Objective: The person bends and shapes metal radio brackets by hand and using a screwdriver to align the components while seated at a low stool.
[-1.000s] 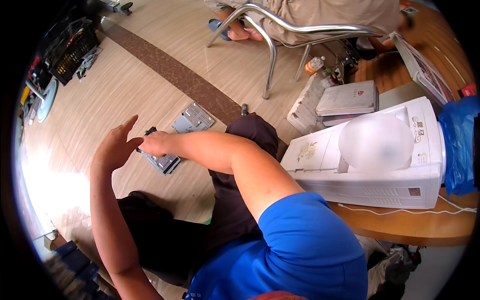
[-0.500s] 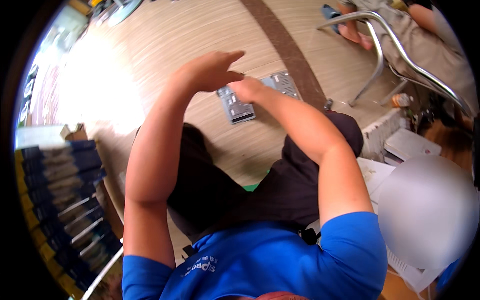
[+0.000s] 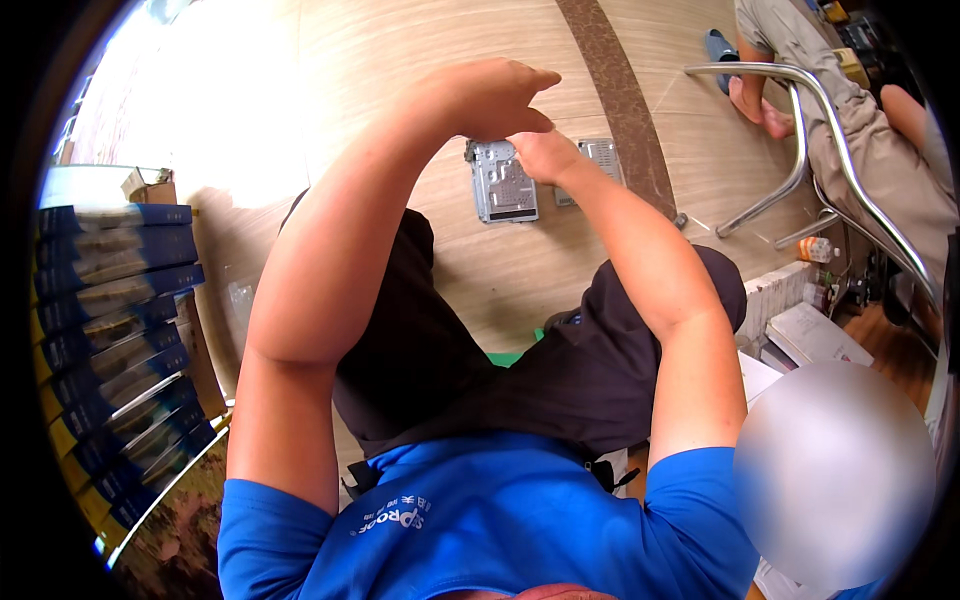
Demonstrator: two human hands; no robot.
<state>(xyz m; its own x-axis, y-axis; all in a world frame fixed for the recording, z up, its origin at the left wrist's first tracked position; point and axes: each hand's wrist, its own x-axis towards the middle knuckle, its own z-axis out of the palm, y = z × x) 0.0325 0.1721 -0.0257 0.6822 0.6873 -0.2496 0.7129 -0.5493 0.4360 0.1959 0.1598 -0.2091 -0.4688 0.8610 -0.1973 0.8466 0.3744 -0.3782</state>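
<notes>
My left hand [image 3: 500,98] is held out above the floor, its fingers stretched out and apart with nothing seen in them. Just under its thumb is my right hand [image 3: 546,157], with the fingers curled and mostly turned out of sight; what they hold, if anything, is hidden. Beside the right hand lies a flat grey metal plate-like part [image 3: 505,185] with holes and a dark strip along its near edge. Behind the right wrist shows a second grey slotted piece [image 3: 602,157], partly covered by the hand and forearm.
Several blue boxes [image 3: 120,250] are stacked at my left. On the right stand a chair with a bent metal frame [image 3: 840,120] and a seated person's leg [image 3: 850,110]. A pale box [image 3: 815,335], an orange-labelled bottle [image 3: 815,250] and a blurred round shape [image 3: 835,475] are nearer right.
The view has shifted, so the floor pieces and chair sit farther right. Both hands have moved slightly right and up in the picture. The left hand stays open.
</notes>
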